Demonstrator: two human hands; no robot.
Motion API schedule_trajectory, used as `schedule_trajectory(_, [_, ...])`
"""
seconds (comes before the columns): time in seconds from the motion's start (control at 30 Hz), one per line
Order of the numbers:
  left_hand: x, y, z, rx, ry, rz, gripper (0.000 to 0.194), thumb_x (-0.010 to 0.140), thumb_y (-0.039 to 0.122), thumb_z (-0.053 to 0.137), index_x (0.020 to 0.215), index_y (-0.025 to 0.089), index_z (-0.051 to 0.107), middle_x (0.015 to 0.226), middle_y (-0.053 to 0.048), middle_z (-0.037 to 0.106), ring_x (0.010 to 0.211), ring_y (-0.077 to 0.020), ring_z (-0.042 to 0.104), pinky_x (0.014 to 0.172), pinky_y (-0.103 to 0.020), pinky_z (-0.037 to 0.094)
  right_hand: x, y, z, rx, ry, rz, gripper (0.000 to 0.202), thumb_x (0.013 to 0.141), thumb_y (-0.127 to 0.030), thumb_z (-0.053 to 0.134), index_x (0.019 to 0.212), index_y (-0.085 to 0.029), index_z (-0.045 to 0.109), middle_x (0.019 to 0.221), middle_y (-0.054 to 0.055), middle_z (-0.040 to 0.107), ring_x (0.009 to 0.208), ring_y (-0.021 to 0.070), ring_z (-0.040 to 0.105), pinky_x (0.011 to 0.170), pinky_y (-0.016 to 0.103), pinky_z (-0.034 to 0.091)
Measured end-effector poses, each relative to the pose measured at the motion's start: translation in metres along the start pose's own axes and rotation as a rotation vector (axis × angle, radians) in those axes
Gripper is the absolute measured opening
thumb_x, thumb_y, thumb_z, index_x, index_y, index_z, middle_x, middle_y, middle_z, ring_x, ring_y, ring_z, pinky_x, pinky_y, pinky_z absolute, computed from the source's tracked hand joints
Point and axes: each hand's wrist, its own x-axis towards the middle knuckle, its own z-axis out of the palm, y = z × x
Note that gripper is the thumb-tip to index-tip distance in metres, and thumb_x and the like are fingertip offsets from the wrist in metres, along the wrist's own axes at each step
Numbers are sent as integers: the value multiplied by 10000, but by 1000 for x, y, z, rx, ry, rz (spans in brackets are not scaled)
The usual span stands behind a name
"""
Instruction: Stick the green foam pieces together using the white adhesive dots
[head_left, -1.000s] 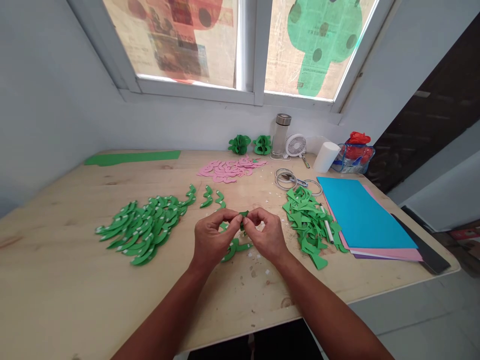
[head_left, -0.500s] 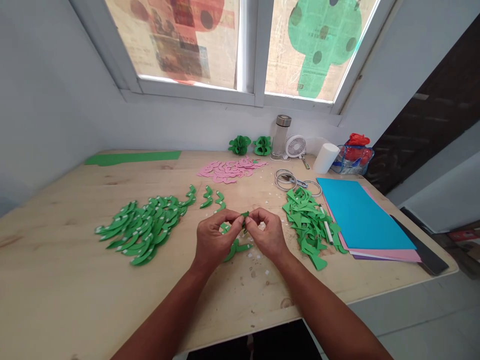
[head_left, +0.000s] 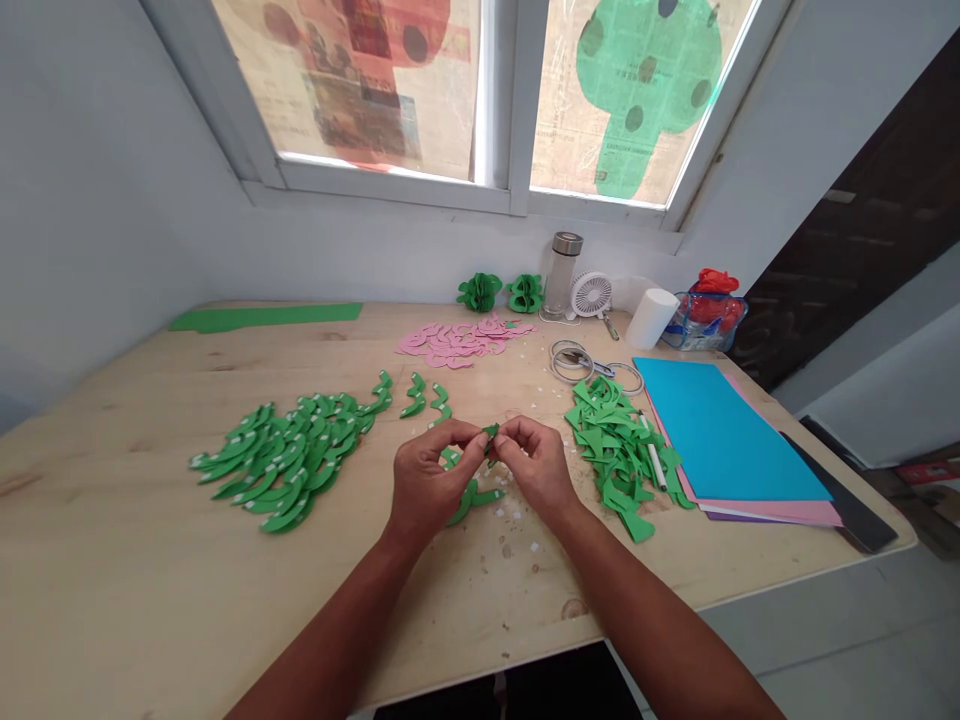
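Observation:
A small green paper piece [head_left: 490, 432] is pinched between my left hand [head_left: 435, 475] and my right hand [head_left: 536, 465], thumbs and fingertips meeting over the middle of the table. Both hands are closed, and the fingers hide much of the piece. Below and behind my left hand lie curved green paper cutouts [head_left: 472, 500] with white tabs on their ends. A big heap of such tabbed cutouts [head_left: 292, 455] spreads to the left, with a few short rows of them [head_left: 415, 393] beyond my hands. Tiny white bits [head_left: 517, 515] are scattered under the hands.
Green paper offcuts [head_left: 611, 440] and a white marker [head_left: 654, 455] lie right, beside blue sheets [head_left: 727, 430]. Tape rolls [head_left: 570, 362] sit behind them. Pink cutouts [head_left: 457, 342], two green paper ornaments [head_left: 480, 291], a glass bottle [head_left: 561, 277] and a small fan [head_left: 591, 295] stand farther back.
My right fingertips have shifted very slightly on the green paper piece, showing a little more of it. Everything else looks the same.

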Motion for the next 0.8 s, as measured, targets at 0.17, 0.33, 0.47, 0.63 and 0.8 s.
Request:
schedule_trajectory(0.17, [1, -1, 0, -10, -11, -22, 131, 746, 266, 604, 659, 174, 634, 649, -11, 639, 610, -138, 585, 610, -247, 468, 1, 3, 0, 41, -15, 17, 118, 721, -241, 558, 630, -166, 570, 596, 2, 608, 559, 118, 549, 582, 238, 461])
schedule_trajectory(0.33, [1, 2, 1, 7, -12, -28, 122, 741, 265, 596, 663, 175, 626, 653, -14, 644, 614, -143, 589, 619, -253, 474, 1, 5, 1, 60, -4, 17, 117, 726, -244, 561, 640, -164, 566, 598, 3, 604, 560, 119, 546, 585, 247, 469])
schedule_trajectory(0.47, [0, 5, 1, 36, 6, -30, 113, 731, 257, 599, 655, 181, 632, 654, -10, 649, 619, -142, 591, 626, -250, 474, 2, 5, 2, 40, -9, 20, 110, 715, -235, 548, 624, -172, 542, 589, -9, 582, 559, 114, 537, 572, 234, 457])
schedule_trajectory(0.63, [1, 1, 0, -58, 30, -96, 114, 723, 267, 620, 662, 175, 649, 646, -3, 637, 614, -138, 577, 612, -247, 466, 0, -1, 1, -40, -8, -30, 88, 726, -225, 531, 658, -172, 550, 615, -5, 577, 564, 115, 526, 563, 233, 439])
schedule_trajectory(0.8, [5, -5, -3, -172, 72, -201, 131, 696, 287, 656, 659, 162, 653, 639, -8, 624, 616, -141, 566, 596, -248, 465, -6, -9, 0, -297, 76, -261, 44, 749, -196, 540, 725, -178, 572, 648, 5, 588, 581, 122, 524, 578, 240, 436])
